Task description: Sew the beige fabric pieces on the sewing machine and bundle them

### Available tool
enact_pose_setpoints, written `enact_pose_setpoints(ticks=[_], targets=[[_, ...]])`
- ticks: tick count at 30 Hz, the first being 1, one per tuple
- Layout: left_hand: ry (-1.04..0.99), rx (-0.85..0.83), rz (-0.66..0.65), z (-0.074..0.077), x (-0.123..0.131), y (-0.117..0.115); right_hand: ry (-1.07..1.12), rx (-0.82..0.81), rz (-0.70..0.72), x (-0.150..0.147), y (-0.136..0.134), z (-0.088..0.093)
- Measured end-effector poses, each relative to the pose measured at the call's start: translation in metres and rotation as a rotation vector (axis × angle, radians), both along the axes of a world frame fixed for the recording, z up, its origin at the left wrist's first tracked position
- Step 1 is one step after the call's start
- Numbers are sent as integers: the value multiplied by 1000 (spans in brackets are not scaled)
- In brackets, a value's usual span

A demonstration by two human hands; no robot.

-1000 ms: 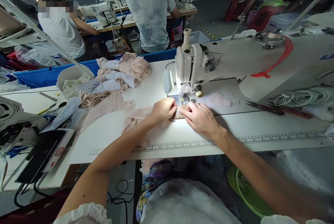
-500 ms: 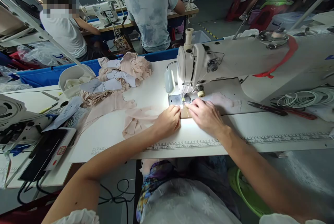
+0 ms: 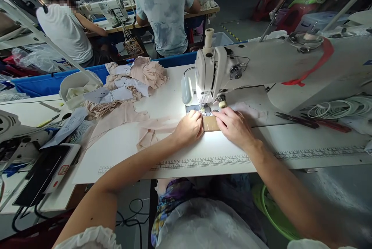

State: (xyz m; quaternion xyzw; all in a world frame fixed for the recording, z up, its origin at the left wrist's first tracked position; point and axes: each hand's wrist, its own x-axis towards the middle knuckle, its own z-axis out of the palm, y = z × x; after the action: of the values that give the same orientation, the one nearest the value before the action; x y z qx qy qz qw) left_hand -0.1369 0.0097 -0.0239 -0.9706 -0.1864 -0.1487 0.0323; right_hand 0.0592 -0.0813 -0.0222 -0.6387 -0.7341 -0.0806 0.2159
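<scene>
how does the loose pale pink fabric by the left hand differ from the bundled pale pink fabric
The loose pale pink fabric lies thin and rumpled; the bundled pale pink fabric is heaped in thick layers. The loose fabric shows no paper; the bundled fabric carries printed white paper slips. Both lie on the white tabletop.

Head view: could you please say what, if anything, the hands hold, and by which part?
That cannot be told: the curled left hand hides any hold on sheer pink fabric; the right hand shows none clearly.
</scene>
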Motion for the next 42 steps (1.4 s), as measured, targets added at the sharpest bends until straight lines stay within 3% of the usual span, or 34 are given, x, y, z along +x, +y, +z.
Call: enact_pose_setpoints(ticks=[6,12,25,31,33,37,42], targets=[[-42,-51,-3,-2,-2,1,262,-36,-83,0,16,-1],[-50,-9,0,-3,-1,3,317,-76,-179,4,35,5],[-68,-70,-9,0,0,11,338,-32,-153,6,32,2],[-87,-158,46,10,-2,16,216,-3,-189,0,12,6],[-74,-210,159,19,-9,27,173,10,-123,-13,3,11],[15,-268,439,37,-24,46,52,-25,167,-56,-12,20],[57,-559,537,53,-37,42,-61,-86,422,-104,-20,9]])
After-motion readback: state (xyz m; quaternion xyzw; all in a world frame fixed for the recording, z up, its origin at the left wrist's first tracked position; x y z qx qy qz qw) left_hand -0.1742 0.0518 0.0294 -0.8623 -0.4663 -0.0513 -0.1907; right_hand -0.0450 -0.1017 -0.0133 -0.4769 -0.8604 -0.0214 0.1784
